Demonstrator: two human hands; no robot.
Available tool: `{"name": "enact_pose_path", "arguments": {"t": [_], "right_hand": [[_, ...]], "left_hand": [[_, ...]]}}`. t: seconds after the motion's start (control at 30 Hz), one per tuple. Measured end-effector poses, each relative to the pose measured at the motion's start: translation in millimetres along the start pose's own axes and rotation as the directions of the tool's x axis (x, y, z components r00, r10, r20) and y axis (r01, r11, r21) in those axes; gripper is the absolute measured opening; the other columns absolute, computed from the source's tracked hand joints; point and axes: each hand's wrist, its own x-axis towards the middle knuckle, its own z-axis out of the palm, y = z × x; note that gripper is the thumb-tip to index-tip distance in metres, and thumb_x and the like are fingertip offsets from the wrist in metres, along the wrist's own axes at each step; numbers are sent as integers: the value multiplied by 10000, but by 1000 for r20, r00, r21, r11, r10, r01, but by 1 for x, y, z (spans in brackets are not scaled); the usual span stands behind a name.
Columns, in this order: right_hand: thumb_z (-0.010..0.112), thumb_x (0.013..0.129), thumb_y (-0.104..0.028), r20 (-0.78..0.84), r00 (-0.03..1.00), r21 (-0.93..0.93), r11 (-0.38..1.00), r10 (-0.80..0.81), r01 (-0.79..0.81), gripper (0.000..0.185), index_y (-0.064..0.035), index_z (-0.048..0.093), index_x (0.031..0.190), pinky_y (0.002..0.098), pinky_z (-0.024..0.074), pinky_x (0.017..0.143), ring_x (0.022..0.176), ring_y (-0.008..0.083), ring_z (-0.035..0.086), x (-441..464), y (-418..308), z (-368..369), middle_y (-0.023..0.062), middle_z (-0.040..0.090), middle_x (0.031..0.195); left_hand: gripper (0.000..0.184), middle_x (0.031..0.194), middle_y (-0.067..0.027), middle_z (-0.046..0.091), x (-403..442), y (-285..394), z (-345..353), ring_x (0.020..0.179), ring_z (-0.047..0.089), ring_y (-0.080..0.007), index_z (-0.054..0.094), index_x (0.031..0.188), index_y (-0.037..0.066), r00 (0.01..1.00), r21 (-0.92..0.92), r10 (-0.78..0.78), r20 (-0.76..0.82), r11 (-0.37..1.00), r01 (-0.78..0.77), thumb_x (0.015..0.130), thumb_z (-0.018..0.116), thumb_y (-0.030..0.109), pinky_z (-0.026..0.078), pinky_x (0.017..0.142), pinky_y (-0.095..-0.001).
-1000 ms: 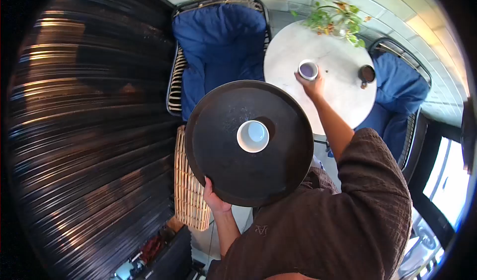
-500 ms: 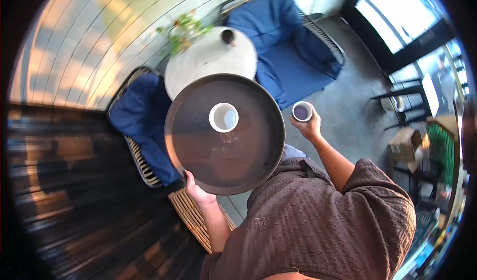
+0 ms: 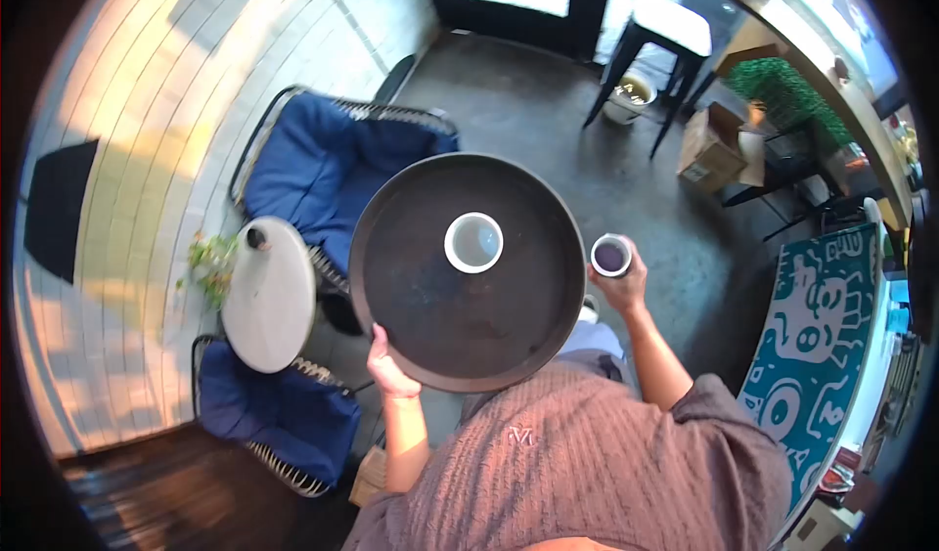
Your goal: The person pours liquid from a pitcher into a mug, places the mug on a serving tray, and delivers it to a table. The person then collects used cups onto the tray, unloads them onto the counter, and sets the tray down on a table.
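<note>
A round dark brown serving tray is held out in front of me by my left hand. The thumb lies at its near left rim, and the other fingers are hidden underneath. One white cup stands on the tray, right of and above its middle; its inside looks pale. My right hand is wrapped round a second white cup, just off the tray's right edge. That cup is upright, with something dark purplish inside.
At left stands a round white table with a plant and a small dark cup. Blue cushioned chairs flank it. Ahead are a stool, a cardboard box and a glass door. A teal patterned counter front runs along the right.
My view has turned to the right, so the table and chairs have shifted left and the counter has come into sight. Both hands keep their hold on the tray and cup.
</note>
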Motion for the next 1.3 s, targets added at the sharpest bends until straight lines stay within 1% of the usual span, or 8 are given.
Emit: {"name": "enact_pose_path", "arguments": {"t": [0.1, 0.23, 0.57, 0.8, 1.1, 1.17, 1.23, 1.3], "right_hand": [[868, 607, -171, -37, 998, -52, 997, -59, 57, 591, -26, 609, 1118, 332, 521, 854, 927, 198, 660, 34, 23, -86, 93, 679, 1010], [839, 614, -143, -37, 995, -51, 995, 87, -89, 569, -41, 611, 1125, 339, 520, 848, 931, 209, 668, 97, 44, -154, 94, 686, 1003], [846, 705, -246, -262, 954, 122, 986, 146, -117, 537, -73, 599, 1149, 302, 493, 846, 951, 154, 652, 258, 100, -207, 79, 698, 1021], [844, 701, -297, -265, 950, 32, 986, 165, -162, 559, -69, 601, 1149, 320, 487, 855, 989, 180, 651, 401, 165, -190, 99, 692, 1053], [861, 635, -377, -160, 947, -65, 954, 279, -292, 665, -71, 586, 1157, 391, 491, 892, 1049, 263, 641, 572, 257, -114, 134, 672, 1113], [861, 628, -379, -206, 879, -172, 868, 431, -466, 699, -56, 573, 1176, 396, 486, 913, 1071, 280, 631, 607, 271, -95, 147, 665, 1134], [842, 613, -428, -172, 854, -220, 826, 492, -520, 769, -42, 549, 1210, 403, 474, 942, 1103, 326, 614, 648, 323, -79, 184, 650, 1156], [817, 596, -489, -179, 852, -278, 806, 492, -523, 830, -30, 535, 1228, 411, 467, 955, 1118, 352, 604, 688, 390, -59, 211, 635, 1177]], "left_hand": [[457, 1299, -103, 583, 9, -51, 56, 1178, 564, -299, 532, 1293, 31, 986, -37, -152, 65, 987, 155, 968, 530, 352, 439, 1015, -444], [444, 1282, -104, 593, 45, -122, 138, 1168, 571, -289, 539, 1283, 25, 969, 61, -231, 91, 972, 226, 976, 515, 346, 449, 1006, -426], [444, 1299, -111, 577, 117, -203, 276, 1184, 560, -281, 514, 1309, 22, 925, 131, -329, 191, 942, 308, 1007, 439, 339, 443, 1014, -424], [443, 1274, -122, 592, 220, -237, 344, 1159, 580, -285, 525, 1290, 11, 904, 119, -354, 239, 935, 334, 1004, 448, 340, 466, 991, -422], [451, 1297, -141, 572, 296, -253, 404, 1187, 554, -318, 514, 1303, 9, 981, 44, -193, 11, 980, 192, 987, 489, 330, 431, 1021, -450], [470, 1340, -143, 540, 305, -261, 401, 1217, 527, -329, 490, 1329, 8, 987, 30, -159, -12, 987, 159, 989, 482, 332, 407, 1042, -463], [481, 1351, -163, 535, 310, -271, 397, 1230, 519, -340, 481, 1339, 1, 989, -102, -144, 16, 984, 145, 997, 457, 339, 388, 1061, -477], [492, 1368, -163, 523, 319, -283, 404, 1243, 508, -345, 474, 1351, 7, 992, -112, -83, -100, 991, 71, 998, 450, 350, 368, 1075, -488]]}}
